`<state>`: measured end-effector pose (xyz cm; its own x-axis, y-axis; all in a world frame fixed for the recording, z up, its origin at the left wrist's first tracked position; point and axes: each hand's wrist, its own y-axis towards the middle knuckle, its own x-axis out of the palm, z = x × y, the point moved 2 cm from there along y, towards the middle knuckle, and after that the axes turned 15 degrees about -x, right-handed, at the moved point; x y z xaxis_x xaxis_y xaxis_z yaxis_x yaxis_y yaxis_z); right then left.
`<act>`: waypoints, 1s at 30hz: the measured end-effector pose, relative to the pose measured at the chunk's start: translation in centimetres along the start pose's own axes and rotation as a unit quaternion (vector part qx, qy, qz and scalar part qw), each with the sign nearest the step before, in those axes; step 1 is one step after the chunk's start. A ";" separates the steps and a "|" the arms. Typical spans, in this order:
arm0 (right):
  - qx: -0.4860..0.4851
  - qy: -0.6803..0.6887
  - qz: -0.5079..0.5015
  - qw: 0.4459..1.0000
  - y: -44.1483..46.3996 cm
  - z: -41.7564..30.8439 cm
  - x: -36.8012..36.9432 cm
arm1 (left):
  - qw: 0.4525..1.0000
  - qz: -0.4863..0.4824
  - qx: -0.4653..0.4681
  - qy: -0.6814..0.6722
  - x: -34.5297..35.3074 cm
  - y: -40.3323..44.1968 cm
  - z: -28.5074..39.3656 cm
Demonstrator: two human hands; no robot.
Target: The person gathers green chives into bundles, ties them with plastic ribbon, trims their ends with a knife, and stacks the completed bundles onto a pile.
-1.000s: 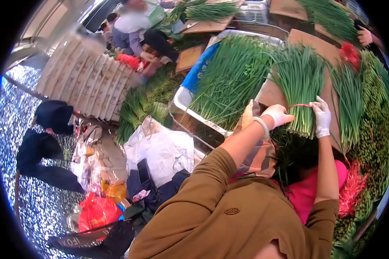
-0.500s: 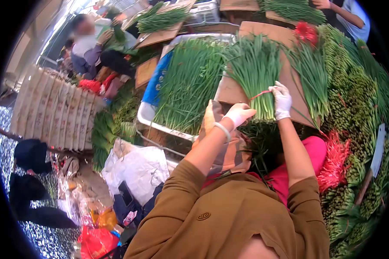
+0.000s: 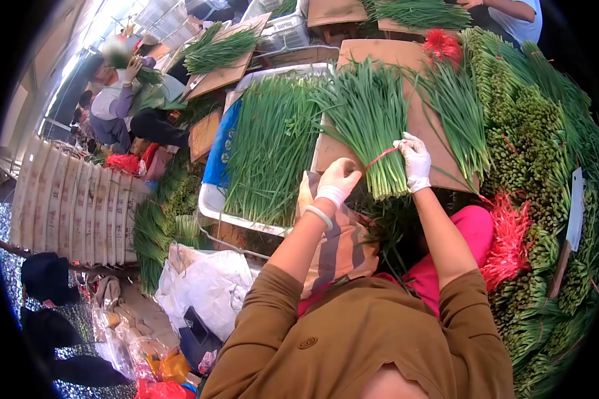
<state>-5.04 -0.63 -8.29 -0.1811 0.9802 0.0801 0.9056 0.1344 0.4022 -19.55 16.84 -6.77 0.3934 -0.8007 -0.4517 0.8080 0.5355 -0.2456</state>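
A bundle of green chives (image 3: 373, 126) lies on a cardboard-topped board (image 3: 432, 143) in front of me, pale cut stems towards me. A thin red tie (image 3: 381, 157) crosses the stems. My left hand (image 3: 338, 182), with a white band at its wrist, is closed in a pinch on the tie's left end. On the right side of the stems, my white-gloved right hand (image 3: 415, 163) pinches the tie's other end. Further right on the same board rests a second bunch of chives (image 3: 456, 120).
Left of the board stands a white crate (image 3: 209, 203) packed with loose chives. Stacked bundles (image 3: 519, 113) fill the right side, with a large knife (image 3: 570, 226) on them. Red ties (image 3: 509, 243) lie by my knee. Co-workers (image 3: 116, 100) sit at the far left and upper right.
My left hand has moved away from the stems to the left, and the red tie is now stretched longer between my hands. The right hand stays beside the stems. The whole view has shifted slightly.
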 end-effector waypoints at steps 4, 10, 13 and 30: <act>0.031 0.043 0.008 0.999 -0.1 -0.4 0.0 | 0.980 0.032 0.057 0.186 0.4 0.1 3.4; -0.027 -0.015 0.009 0.999 -0.3 1.4 -0.2 | 0.960 0.064 0.122 0.244 1.6 1.6 4.5; -0.048 -0.047 0.009 0.998 -0.5 0.3 -0.3 | 0.957 0.076 0.127 0.248 1.7 3.1 4.2; 0.097 0.102 -0.031 0.990 0.6 4.6 -1.3 | 0.883 0.344 -0.208 -0.244 -28.4 -1.2 -10.1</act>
<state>-2.52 -1.17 -12.39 -0.2942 0.9223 0.2505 0.9434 0.2383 0.2306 -36.14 41.62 -2.25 0.9524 -0.2138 -0.2174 0.1139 0.9108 -0.3968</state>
